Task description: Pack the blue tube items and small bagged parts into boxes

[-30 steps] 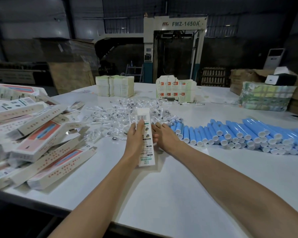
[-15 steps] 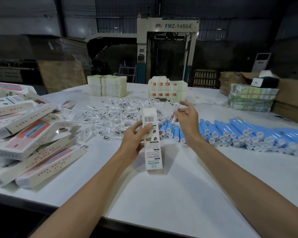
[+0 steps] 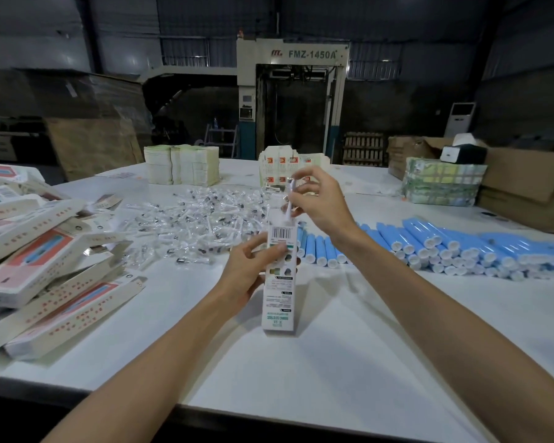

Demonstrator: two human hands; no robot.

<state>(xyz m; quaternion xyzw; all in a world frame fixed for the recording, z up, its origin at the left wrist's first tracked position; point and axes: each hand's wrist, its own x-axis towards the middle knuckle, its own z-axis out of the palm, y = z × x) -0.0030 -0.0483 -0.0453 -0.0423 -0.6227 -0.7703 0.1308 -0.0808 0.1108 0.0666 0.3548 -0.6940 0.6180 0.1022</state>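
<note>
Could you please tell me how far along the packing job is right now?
Done, it seems: a pile of boxes lies on the left, though some flaps stand open. In hand: the left hand holds one box upright while the right hand pinches a small bagged part at its open top. Left: a heap of bagged parts and rows of blue tubes lie loose.

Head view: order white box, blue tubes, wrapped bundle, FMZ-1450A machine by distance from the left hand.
1. White box: gripped in the left hand.
2. Blue tubes: just right.
3. Wrapped bundle: far right corner.
4. FMZ-1450A machine: behind the table.
</note>
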